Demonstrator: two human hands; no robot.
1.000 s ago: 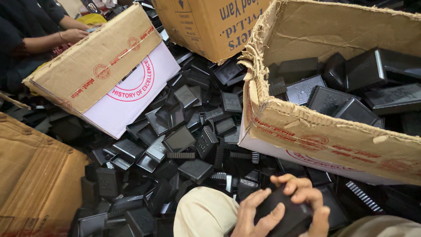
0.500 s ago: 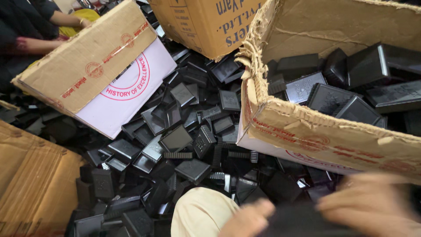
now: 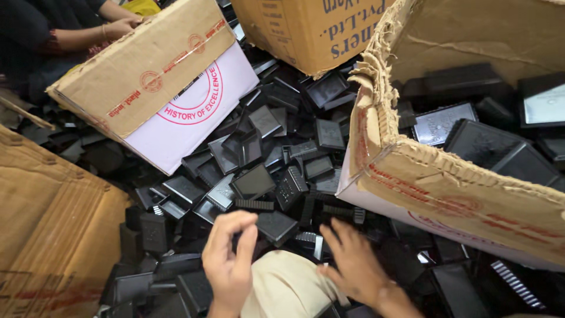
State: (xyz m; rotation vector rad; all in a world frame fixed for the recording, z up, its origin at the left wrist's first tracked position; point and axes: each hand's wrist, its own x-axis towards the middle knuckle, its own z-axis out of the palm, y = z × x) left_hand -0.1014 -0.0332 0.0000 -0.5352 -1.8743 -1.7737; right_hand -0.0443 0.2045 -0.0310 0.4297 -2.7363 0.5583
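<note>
Down low by the knee, a black plastic piece (image 3: 276, 227) lies on the pile, just past the left hand (image 3: 231, 265), whose fingers curl together, holding nothing. Beside it, the right hand (image 3: 353, 262) spreads flat and empty. Torn cardboard boxes (image 3: 447, 194) stand around, catching pieces.

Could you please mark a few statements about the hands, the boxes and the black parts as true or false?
1. The left hand reaches over the heap of black plastic parts. True.
2. The right hand grips a yellow tool. False: it is spread over the parts, holding no tool.
3. The torn cardboard box on the right is empty. False: black parts lie inside.
4. Another person's hand shows at the upper left. True.
</note>
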